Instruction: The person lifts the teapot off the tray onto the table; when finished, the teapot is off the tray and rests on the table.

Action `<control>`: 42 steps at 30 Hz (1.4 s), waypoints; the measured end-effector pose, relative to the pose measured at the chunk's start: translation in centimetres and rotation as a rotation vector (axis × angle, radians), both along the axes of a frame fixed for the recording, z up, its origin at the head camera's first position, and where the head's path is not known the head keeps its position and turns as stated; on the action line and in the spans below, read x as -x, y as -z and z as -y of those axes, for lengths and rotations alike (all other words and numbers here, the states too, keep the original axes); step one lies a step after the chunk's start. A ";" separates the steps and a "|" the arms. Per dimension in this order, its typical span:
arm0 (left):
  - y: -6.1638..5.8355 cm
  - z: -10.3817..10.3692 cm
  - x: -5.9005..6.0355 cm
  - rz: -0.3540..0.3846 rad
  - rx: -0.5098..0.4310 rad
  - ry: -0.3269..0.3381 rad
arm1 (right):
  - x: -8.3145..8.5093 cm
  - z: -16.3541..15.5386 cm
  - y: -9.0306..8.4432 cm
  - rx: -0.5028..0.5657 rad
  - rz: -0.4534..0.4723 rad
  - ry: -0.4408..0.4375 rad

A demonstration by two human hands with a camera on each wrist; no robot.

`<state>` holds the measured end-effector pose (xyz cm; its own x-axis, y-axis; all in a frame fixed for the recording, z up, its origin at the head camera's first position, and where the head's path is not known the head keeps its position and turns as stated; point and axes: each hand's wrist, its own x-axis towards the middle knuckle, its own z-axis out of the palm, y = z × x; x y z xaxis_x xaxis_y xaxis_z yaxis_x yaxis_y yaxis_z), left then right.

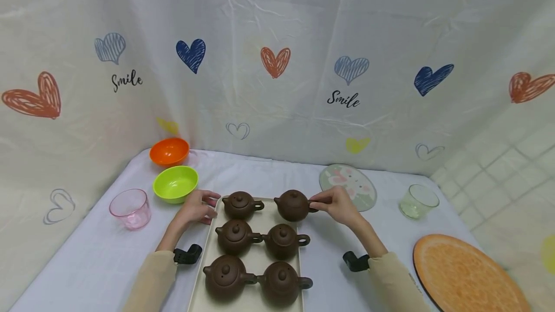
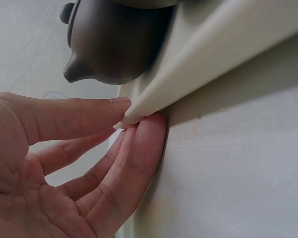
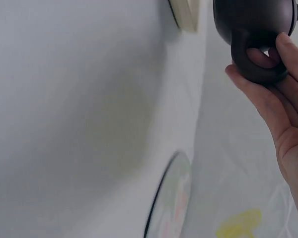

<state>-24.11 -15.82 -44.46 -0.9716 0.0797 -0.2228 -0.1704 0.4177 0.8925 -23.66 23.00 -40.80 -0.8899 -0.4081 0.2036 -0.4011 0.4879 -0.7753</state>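
A cream tray holds several dark brown lidded teapots in two columns. My left hand pinches the tray's rim at the far left corner, thumb on top and fingers beneath. Beside it stands a small teapot, its spout over that rim. With my right hand I grip another teapot by its handle, one finger through the loop. That teapot is held up over the tray's far right corner. Closer to me are a pair of middle teapots and two larger ones, such as the front-left teapot.
Left of the tray stand an orange bowl, a lime green bowl and a pink glass. To the right lie a round rabbit-print mat, a green glass and a pizza-like round board. A heart-print curtain hangs behind.
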 end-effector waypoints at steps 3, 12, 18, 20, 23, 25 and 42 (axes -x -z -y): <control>0.1 -0.1 0.1 0.001 -0.002 -0.006 | -0.1 -2.1 -0.6 0.027 -0.011 0.011; 0.2 -0.6 0.1 -0.006 0.019 -0.010 | -1.7 -9.9 -0.4 -0.027 -0.019 0.116; 0.2 -0.6 0.1 -0.008 0.013 -0.024 | -3.1 -13.5 0.9 -0.085 -0.039 0.174; 0.2 -0.6 0.1 -0.011 0.018 -0.024 | -3.6 -14.4 1.2 -0.092 -0.040 0.182; 0.2 -0.7 0.1 -0.022 0.025 -0.026 | -4.1 -15.5 1.6 -0.103 -0.052 0.200; 0.2 -0.7 0.1 -0.031 0.027 -0.025 | -4.3 -16.2 1.7 -0.114 -0.049 0.211; 0.3 -0.5 0.2 -0.043 0.034 -0.027 | -4.0 -16.5 0.1 -0.225 -0.018 0.240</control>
